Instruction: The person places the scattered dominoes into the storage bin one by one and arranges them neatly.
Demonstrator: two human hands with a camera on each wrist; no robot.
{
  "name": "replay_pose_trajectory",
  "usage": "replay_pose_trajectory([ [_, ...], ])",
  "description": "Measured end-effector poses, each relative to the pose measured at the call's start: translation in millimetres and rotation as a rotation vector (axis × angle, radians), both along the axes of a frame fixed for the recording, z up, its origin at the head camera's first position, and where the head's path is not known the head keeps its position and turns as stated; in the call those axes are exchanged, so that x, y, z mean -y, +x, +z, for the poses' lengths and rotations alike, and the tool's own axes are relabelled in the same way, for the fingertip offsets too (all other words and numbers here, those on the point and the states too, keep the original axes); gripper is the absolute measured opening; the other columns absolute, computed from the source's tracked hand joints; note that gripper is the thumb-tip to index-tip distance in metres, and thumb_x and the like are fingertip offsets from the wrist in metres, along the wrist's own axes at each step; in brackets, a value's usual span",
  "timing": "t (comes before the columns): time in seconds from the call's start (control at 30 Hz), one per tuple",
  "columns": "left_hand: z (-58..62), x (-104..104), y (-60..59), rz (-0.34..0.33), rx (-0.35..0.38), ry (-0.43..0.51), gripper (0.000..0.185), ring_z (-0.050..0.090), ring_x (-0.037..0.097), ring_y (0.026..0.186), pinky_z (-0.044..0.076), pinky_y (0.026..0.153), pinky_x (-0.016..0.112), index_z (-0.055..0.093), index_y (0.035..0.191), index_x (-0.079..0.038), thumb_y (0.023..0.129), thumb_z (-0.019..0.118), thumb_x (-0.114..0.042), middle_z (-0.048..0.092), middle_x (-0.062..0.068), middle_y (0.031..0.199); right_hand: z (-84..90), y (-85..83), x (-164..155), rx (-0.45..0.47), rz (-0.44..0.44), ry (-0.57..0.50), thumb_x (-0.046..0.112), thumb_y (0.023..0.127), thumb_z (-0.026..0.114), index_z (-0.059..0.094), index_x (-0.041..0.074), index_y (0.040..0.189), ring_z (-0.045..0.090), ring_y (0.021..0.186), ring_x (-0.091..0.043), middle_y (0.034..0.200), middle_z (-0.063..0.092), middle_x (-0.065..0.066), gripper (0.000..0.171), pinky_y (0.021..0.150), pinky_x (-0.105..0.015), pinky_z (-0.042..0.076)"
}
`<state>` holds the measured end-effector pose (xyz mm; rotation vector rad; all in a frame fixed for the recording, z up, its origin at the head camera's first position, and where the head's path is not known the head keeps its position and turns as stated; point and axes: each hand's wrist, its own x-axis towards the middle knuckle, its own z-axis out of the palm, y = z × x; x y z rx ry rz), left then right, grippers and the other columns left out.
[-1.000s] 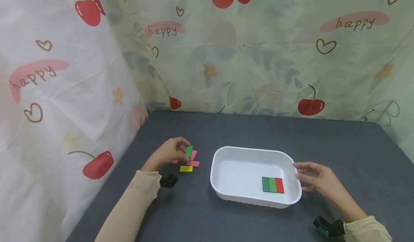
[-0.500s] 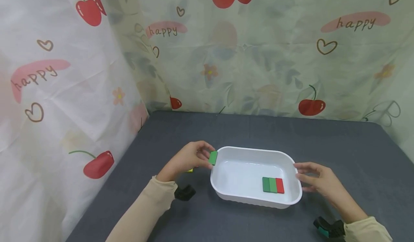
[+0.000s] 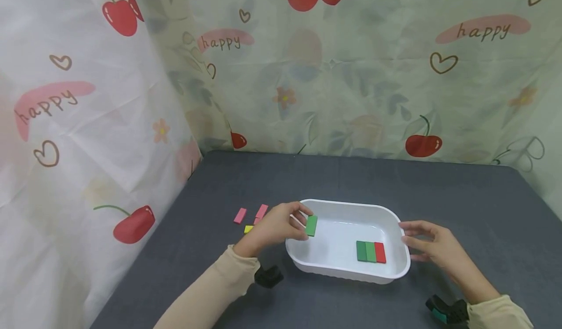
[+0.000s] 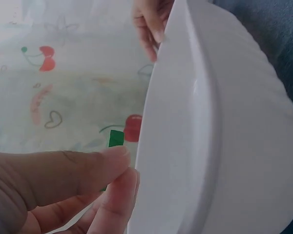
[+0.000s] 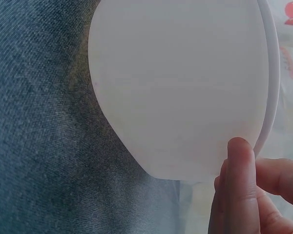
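Note:
My left hand [image 3: 281,224] pinches a small green tile [image 3: 311,225] between thumb and fingertips, over the left end of a white tray [image 3: 325,265]. In the left wrist view, the green tile [image 4: 116,138] shows partly behind the thumb. At the tray's right end, my right hand [image 3: 432,241] holds the rim; the right wrist view shows one finger [image 5: 241,170] along the outer wall and another at the rim. Inside the tray lie a dark green tile [image 3: 361,251], a lighter green tile [image 3: 371,252] and a red tile [image 3: 380,252], side by side.
Left of the tray, pink tiles [image 3: 240,215] and a yellow tile [image 3: 248,229] lie on the dark grey table [image 3: 351,177], partly hidden by my left hand. A printed curtain [image 3: 373,90] hangs behind and along the left.
My left hand has carried the green tile rightward from the loose tiles, past the tray's left rim and over its inside. The right hand and tray have stayed put.

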<state>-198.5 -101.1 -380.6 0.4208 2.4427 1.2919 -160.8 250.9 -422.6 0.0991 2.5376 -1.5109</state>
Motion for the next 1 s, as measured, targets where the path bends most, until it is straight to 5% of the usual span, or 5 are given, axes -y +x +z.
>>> replay_pose_trajectory([
  [0.6,-24.6,-50.8,0.6,-0.065,-0.005,-0.077,0.036,0.06,0.01,0.073,0.049,0.064,0.024,0.067,0.1,-0.013,0.069,0.084,-0.002,0.063,-0.002,0.08,-2.4,2.1,0.1,-0.009,0.008,-0.032,0.025,0.087,0.072,0.05,-0.005,0.134,0.064,0.097,-0.022,0.123,0.056,-0.025,0.06,0.07,-0.038,0.058],
  [1.0,-33.0,-66.8,-3.8,-0.094,-0.028,-0.173,0.037,0.056,0.01,0.065,0.044,0.061,0.022,0.066,0.095,-0.011,0.066,0.085,-0.002,0.063,-0.003,0.073,-1.1,-1.1,-1.0,0.01,0.006,-0.011,0.027,0.088,0.071,0.049,-0.004,0.135,0.064,0.098,-0.022,0.124,0.055,-0.025,0.06,0.071,-0.039,0.058],
])
